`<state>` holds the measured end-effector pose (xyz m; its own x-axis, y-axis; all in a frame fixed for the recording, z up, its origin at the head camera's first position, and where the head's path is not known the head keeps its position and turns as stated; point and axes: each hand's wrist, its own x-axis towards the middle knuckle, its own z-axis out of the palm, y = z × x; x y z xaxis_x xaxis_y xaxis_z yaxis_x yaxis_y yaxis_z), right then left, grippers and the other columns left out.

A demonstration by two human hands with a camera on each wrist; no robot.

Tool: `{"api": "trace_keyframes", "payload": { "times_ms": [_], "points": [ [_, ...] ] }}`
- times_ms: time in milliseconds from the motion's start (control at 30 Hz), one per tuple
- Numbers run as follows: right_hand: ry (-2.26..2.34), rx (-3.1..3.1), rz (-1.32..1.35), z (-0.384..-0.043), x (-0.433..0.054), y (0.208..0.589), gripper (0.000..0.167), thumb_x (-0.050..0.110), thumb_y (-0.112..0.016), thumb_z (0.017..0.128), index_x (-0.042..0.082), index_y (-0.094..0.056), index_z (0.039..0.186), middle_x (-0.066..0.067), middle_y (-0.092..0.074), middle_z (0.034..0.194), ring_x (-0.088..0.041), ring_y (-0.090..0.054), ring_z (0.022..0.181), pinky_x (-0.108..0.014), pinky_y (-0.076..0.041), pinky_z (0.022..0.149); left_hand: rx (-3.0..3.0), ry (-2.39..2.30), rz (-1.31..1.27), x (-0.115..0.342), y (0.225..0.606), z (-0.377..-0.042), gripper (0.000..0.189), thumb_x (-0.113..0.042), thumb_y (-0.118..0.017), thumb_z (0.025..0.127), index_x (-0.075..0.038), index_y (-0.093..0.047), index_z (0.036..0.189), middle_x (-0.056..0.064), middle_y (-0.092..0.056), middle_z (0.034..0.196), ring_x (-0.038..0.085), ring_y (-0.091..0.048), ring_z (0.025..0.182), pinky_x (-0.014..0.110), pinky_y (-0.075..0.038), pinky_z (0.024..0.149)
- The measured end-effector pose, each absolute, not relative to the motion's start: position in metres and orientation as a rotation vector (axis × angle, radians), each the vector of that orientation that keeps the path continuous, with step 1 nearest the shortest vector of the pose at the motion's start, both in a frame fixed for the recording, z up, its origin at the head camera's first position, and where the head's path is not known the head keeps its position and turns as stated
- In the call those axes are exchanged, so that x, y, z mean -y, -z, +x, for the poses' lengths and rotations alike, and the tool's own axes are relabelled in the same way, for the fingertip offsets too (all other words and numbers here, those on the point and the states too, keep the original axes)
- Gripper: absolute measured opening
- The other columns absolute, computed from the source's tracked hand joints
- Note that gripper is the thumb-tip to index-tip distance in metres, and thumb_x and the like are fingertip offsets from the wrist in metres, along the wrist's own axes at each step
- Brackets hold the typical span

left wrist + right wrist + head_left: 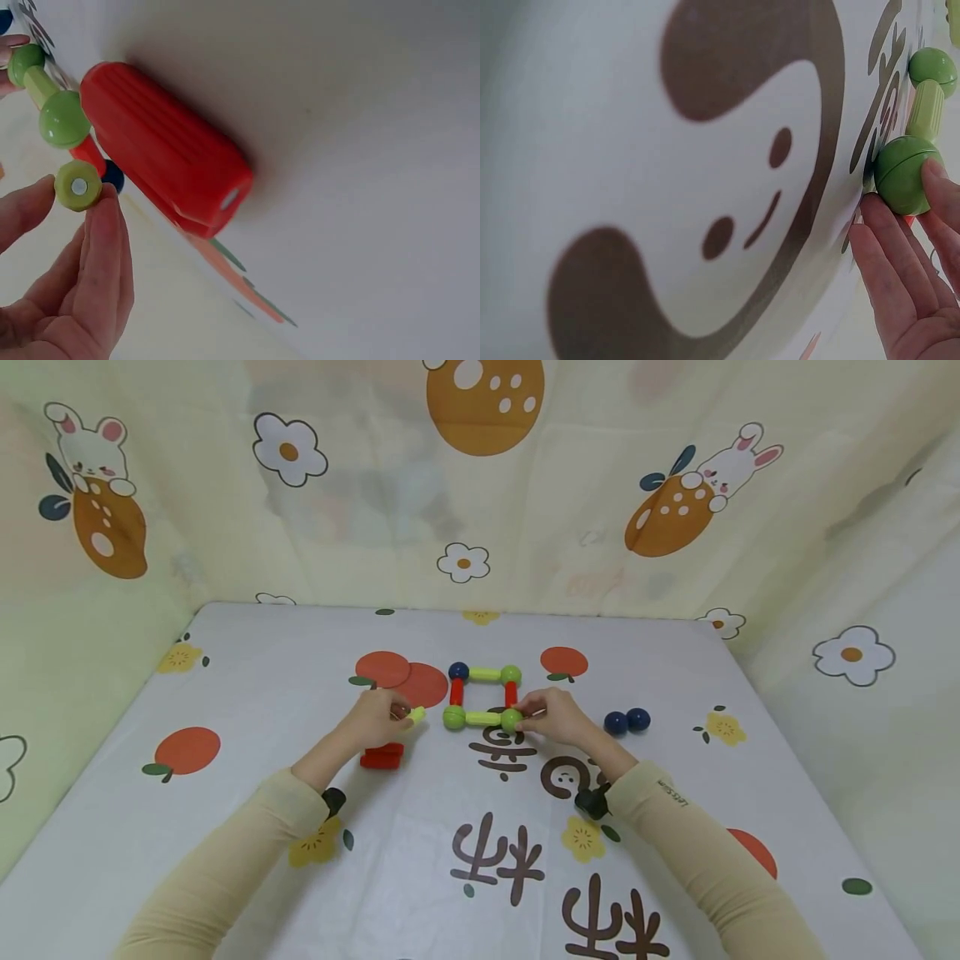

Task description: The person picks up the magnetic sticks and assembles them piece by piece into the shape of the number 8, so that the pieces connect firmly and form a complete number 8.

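My left hand pinches a yellow-green magnetic rod between thumb and fingertips; its round end with a silvery disc faces the left wrist camera. To its right lies a square of rods and balls on the table. The square has a dark blue ball at the far left corner and green balls at the other corners, with yellow-green rods across and red rods along the sides. My right hand grips the near right green ball with thumb and fingers. Red rods lie together just below my left hand.
Two dark blue balls sit side by side to the right of my right hand. The tabletop cloth carries printed fruit, flowers and brown characters. A printed curtain hangs behind the table and along its sides.
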<state>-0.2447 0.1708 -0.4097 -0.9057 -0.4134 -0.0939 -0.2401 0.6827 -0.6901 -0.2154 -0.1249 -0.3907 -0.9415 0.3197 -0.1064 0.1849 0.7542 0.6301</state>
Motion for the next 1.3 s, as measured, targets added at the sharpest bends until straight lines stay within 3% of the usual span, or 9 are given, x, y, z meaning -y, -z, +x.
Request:
{"api": "trace_keyframes", "payload": {
  "times_ms": [467,633,1033,1300],
  "points": [
    [1.042,-2.657,-0.528,-0.244,-0.171,0.409,0.026,0.007,-0.071,0.078,-0.002,-0.066,0.102,-0.015,-0.066,0.099,-0.030,-0.059,0.100,-0.040,-0.048,0.083,-2.530,-1.114,0.212,0.107,0.392,-0.217,0.029,-0.017,-0.067,0.082,0.001,-0.066,0.105,0.008,-0.064,0.089,0.018,-0.057,0.078,0.025,-0.048,0.064],
    [1.044,-2.659,-0.526,-0.244,-0.171,0.409,0.027,0.007,-0.071,0.078,-0.002,-0.066,0.103,-0.015,-0.066,0.099,-0.030,-0.059,0.100,-0.040,-0.048,0.083,-2.473,-1.090,0.149,0.099,0.395,-0.216,0.031,-0.019,-0.067,0.082,-0.002,-0.066,0.107,0.007,-0.064,0.094,0.019,-0.055,0.082,0.025,-0.047,0.066],
    [1.050,-2.661,-0.521,-0.245,-0.170,0.411,0.027,0.006,-0.072,0.077,-0.002,-0.066,0.102,-0.014,-0.067,0.098,-0.030,-0.060,0.099,-0.039,-0.048,0.083,-2.350,-1.162,0.012,0.085,0.407,-0.214,0.032,-0.017,-0.068,0.082,0.002,-0.065,0.107,0.006,-0.067,0.079,0.012,-0.060,0.070,0.024,-0.046,0.070],
    [1.049,-2.658,-0.508,-0.245,-0.170,0.411,0.027,0.007,-0.072,0.078,-0.001,-0.066,0.103,-0.014,-0.067,0.098,-0.029,-0.060,0.099,-0.039,-0.048,0.083,-2.308,-1.222,-0.055,0.079,0.407,-0.213,0.031,-0.016,-0.066,0.083,0.003,-0.064,0.108,0.006,-0.066,0.079,0.013,-0.059,0.071,0.023,-0.048,0.069]
  ]
}}
